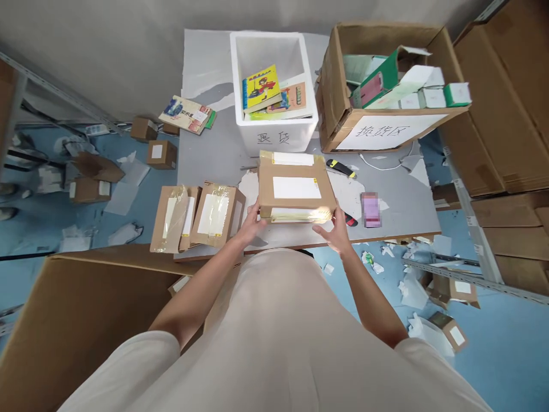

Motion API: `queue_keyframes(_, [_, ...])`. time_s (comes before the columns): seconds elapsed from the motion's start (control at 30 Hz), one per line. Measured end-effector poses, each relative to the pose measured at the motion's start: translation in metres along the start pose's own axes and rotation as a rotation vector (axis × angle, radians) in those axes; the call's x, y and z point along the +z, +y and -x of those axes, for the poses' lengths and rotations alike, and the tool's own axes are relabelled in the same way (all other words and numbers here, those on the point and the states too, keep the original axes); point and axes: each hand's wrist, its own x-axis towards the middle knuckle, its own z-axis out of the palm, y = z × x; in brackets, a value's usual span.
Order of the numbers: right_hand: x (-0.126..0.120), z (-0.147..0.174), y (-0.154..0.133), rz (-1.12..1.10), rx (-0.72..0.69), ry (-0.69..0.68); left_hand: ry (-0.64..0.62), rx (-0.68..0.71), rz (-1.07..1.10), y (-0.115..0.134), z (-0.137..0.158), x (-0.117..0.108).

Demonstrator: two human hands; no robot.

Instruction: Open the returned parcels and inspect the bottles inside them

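Between my two hands is a taped brown cardboard box (266, 178) with white labels on its top and front side. My left hand (253, 223) grips its front left corner, while my right hand (337, 229) holds the front right corner, thumb toward me. The fingers behind the box are partly hidden. Just right of the box lies a black and yellow utility knife (341, 168). A red and black tool (350, 220) pokes out beside my right hand. Two more taped boxes, one (214, 214) nearer my left arm and another (171, 220), sit at the table's left edge.
Behind the box stand a white foam bin (274, 137) with books and a large carton (334, 109) of green and white boxes. A book stack (186, 114) overhangs the table's left edge. A pink blurred item (371, 210) lies right. A big open carton (98, 320) is below left.
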Motion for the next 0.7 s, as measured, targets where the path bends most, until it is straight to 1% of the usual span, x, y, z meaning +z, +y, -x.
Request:
queue_keyframes(0.07, [-0.011, 0.007, -0.013, 0.094, 0.000, 0.091, -0.047, 0.048, -0.015, 0.016, 0.004, 0.016])
queue_keyframes(0.1, [-0.016, 0.012, -0.018, 0.130, -0.007, 0.144, -0.043, 0.060, 0.003, 0.023, 0.007, 0.026])
queue_keyframes(0.17, [-0.026, 0.023, -0.023, 0.181, -0.054, 0.271, 0.015, 0.075, 0.061, 0.034, 0.016, 0.050])
queue_keyframes(0.27, [-0.042, 0.041, -0.023, 0.172, -0.154, 0.473, 0.021, 0.064, 0.165, 0.043, 0.031, 0.088])
queue_keyframes(0.33, [-0.055, 0.052, -0.019, 0.165, -0.175, 0.556, -0.009, 0.059, 0.214, 0.048, 0.041, 0.112])
queue_keyframes(0.4, [-0.070, 0.065, -0.013, 0.246, -0.124, 0.591, -0.037, 0.070, 0.232, 0.055, 0.049, 0.134])
queue_keyframes(0.5, [-0.095, 0.087, -0.002, 0.481, 0.053, 0.601, -0.105, 0.103, 0.240, 0.067, 0.055, 0.166])
queue_keyframes(0.57, [-0.111, 0.104, 0.006, 0.594, 0.136, 0.590, -0.155, 0.080, 0.262, 0.074, 0.057, 0.187])
queue_keyframes(0.63, [-0.127, 0.122, 0.013, 0.665, 0.169, 0.572, -0.191, -0.022, 0.272, 0.078, 0.059, 0.209])
queue_keyframes(0.7, [-0.141, 0.140, 0.020, 0.714, 0.209, 0.545, -0.229, -0.168, 0.263, 0.079, 0.064, 0.230])
